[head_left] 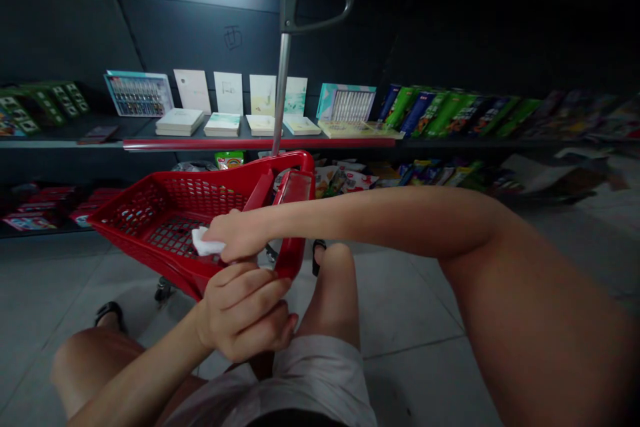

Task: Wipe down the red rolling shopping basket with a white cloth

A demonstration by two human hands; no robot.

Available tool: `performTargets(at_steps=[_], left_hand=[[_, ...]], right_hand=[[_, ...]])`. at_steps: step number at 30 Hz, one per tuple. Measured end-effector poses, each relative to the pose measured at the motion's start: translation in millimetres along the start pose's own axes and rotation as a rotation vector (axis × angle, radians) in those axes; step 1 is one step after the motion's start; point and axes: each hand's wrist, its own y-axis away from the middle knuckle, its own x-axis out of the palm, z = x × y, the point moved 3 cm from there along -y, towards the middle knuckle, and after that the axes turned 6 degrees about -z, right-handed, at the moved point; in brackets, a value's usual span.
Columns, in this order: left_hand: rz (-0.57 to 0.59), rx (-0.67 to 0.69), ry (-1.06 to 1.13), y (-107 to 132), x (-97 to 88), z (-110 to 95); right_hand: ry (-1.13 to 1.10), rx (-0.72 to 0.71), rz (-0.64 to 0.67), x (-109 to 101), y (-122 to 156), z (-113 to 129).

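A red plastic shopping basket [165, 207] on wheels stands tilted in front of me, its grey pull handle [285, 47] rising upward. My right hand [235, 237] reaches across and is closed on a small white cloth [203, 243], pressed against the basket's near rim. My left hand [245, 310] sits just below it, fingers curled round the basket's near edge. I am crouched, with my knees [335, 267] showing below my arms.
Dark shelves run along the back wall with stacked notebooks [180, 121], upright cards [229, 92] and boxed pen sets [345, 103]. Colourful packets [440, 110] fill the shelves to the right. Grey floor tiles [425, 360] spread out around me.
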Motion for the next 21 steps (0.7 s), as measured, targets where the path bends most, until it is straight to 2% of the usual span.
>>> performTargets(at_steps=[2, 3, 5, 7, 8, 9, 10, 12, 14, 15, 17, 19, 21], left_hand=[[0.030, -0.008, 0.027, 0, -4.3, -5], [0.044, -0.027, 0.029, 0, -6.3, -6], [0.081, -0.103, 0.014, -2, -10.3, -7], [0.131, -0.207, -0.013, -7, -14.0, -5], [0.174, -0.280, -0.021, -10, -15.2, -2], [0.241, -0.362, -0.019, -12, -15.6, 2], [0.331, -0.441, -0.002, -14, -15.1, 5], [0.577, -0.566, 0.067, -15, -12.1, 11], [0.773, -0.612, 0.137, -15, -10.4, 13], [0.824, -0.613, 0.162, -15, -10.7, 13], [0.855, -0.619, 0.182, -15, -13.8, 14], [0.866, -0.622, 0.191, -12, -20.3, 15], [0.873, -0.628, 0.194, -5, -31.6, 19]], right_hand=[[-0.087, 0.011, 0.004, -4, 14, 4], [-0.134, 0.005, -0.045, -12, 20, 4], [-0.124, -0.023, -0.277, -39, 33, -5], [0.042, -0.087, -0.552, -74, 49, -20], [0.145, -0.118, -0.633, -90, 58, -30], [0.238, -0.123, -0.631, -104, 65, -42], [0.317, -0.111, -0.574, -114, 72, -56], [0.427, -0.034, -0.388, -126, 82, -88], [0.513, 0.074, -0.294, -133, 90, -117], [0.555, 0.123, -0.300, -135, 92, -128], [0.632, 0.176, -0.346, -137, 94, -140], [0.679, 0.156, -0.330, -133, 92, -138], [0.695, 0.083, -0.227, -126, 90, -128]])
